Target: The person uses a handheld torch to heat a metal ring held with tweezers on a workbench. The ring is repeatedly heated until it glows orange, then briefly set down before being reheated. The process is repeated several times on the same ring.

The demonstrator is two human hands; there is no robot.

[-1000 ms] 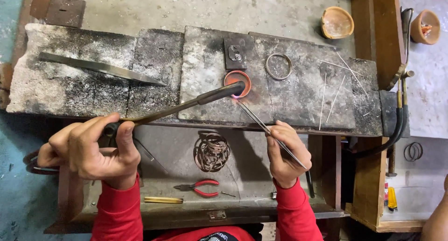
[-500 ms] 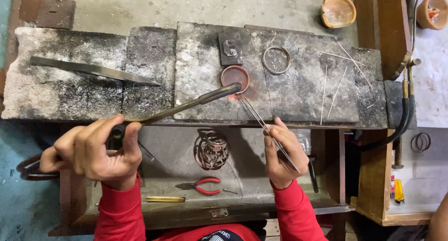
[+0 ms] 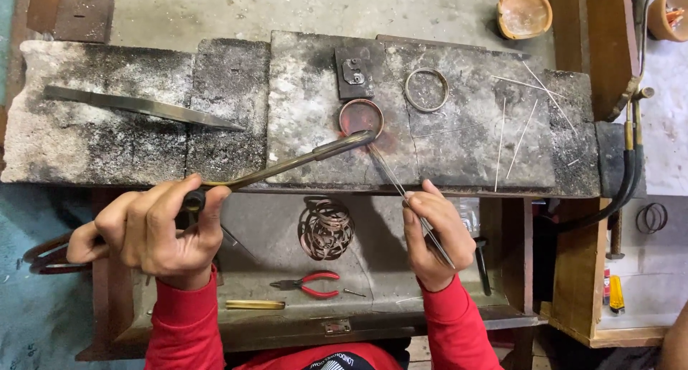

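Scorched stone blocks make up the surface (image 3: 459, 162) I am working over, with a shallow metal tray (image 3: 272, 234) set just below them. My left hand (image 3: 154, 230) is closed in a full fist round the grip of the torch (image 3: 287, 163), whose long tube runs up and to the right from those fingers to end at the lower edge of the heated ring (image 3: 360, 117). My right hand (image 3: 433, 237) pinches a thin solder rod (image 3: 401, 192) between thumb and forefingers, the rod slanting up and left from them so its tip sits beside the torch nozzle. I judge that I am mid-solder on the ring: the stone under it glows reddish, so the joint looks up to heat. The next move calls for a steady touch of the rod tip on the seam, with the flame kept on the ring and not on the rod. Counting: one ring under the flame, one second ring (image 3: 426, 89) up and right of my right fingers, one small dark plate (image 3: 355, 70), one long flat blade (image 3: 143, 107) above my left fingers, and one pair of red-handled pliers (image 3: 309, 285) between my wrists. Several loose wires (image 3: 527, 122) lie to the far right, perhaps five, though they are too fine to count surely, and the bundle of rings (image 3: 326, 228) in the tray is too tangled to number.
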